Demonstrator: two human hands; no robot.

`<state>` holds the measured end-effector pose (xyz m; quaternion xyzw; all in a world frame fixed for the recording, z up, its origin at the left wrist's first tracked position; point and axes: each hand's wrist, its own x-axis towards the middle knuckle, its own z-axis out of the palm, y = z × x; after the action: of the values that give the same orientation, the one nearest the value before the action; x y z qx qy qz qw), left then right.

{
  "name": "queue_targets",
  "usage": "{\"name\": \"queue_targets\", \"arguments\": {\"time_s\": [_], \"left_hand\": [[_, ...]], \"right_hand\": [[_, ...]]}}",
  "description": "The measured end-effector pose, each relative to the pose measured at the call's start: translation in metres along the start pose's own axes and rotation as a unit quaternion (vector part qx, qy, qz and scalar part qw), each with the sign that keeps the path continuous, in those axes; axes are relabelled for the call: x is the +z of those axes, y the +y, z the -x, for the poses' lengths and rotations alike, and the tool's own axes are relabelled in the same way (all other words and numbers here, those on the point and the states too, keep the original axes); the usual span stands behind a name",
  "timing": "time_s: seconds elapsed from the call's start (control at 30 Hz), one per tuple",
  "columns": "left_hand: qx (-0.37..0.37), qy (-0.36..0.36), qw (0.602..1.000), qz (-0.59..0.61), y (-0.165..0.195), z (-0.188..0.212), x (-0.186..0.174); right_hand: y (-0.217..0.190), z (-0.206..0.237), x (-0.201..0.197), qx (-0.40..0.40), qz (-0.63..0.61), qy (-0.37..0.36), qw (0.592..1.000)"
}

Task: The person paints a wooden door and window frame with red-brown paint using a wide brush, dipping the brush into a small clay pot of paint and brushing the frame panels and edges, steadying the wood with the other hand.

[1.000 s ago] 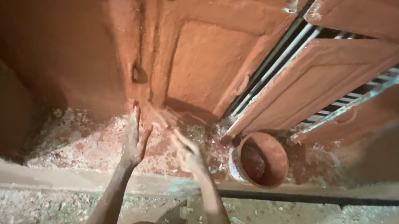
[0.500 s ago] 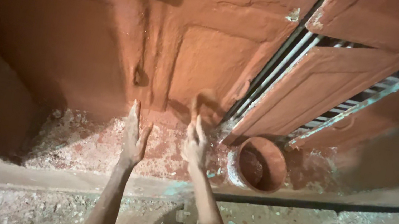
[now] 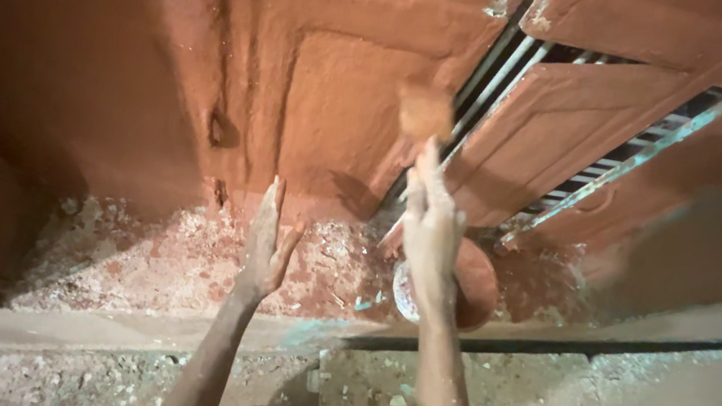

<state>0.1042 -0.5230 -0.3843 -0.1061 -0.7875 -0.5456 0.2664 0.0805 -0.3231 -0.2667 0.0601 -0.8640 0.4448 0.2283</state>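
My right hand point(image 3: 430, 224) is raised toward the red mud wall point(image 3: 338, 103), fingers stretched upward. A blurred lump of red mud point(image 3: 424, 112) sits at its fingertips, close to the wall beside the door frame. My left hand point(image 3: 266, 241) is open, fingers pointing up, low over the crumbled plaster at the foot of the wall; it holds nothing. A round bowl with red mud point(image 3: 478, 284) stands on the floor just behind my right forearm, partly hidden by it.
Red-coated wooden door panels point(image 3: 564, 139) with a barred grille point(image 3: 640, 151) lean at the right. Pale rubble and red crumbs point(image 3: 131, 254) cover the floor strip along the wall. A concrete step edge point(image 3: 551, 344) runs across below.
My right hand has risen from the bowl toward the wall, carrying the mud lump higher. My left hand has stayed at the foot of the wall.
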Motion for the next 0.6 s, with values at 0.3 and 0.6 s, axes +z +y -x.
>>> {"name": "queue_targets", "arguments": {"time_s": [0.3, 0.6], "left_hand": [[-0.023, 0.005, 1.0, 0.002, 0.001, 0.004, 0.008], [-0.028, -0.011, 1.0, 0.006, 0.009, 0.003, 0.018]], "right_hand": [[0.104, 0.073, 0.08, 0.187, 0.158, -0.15, 0.958], [0.081, 0.039, 0.059, 0.24, -0.27, -0.016, 0.932]]}}
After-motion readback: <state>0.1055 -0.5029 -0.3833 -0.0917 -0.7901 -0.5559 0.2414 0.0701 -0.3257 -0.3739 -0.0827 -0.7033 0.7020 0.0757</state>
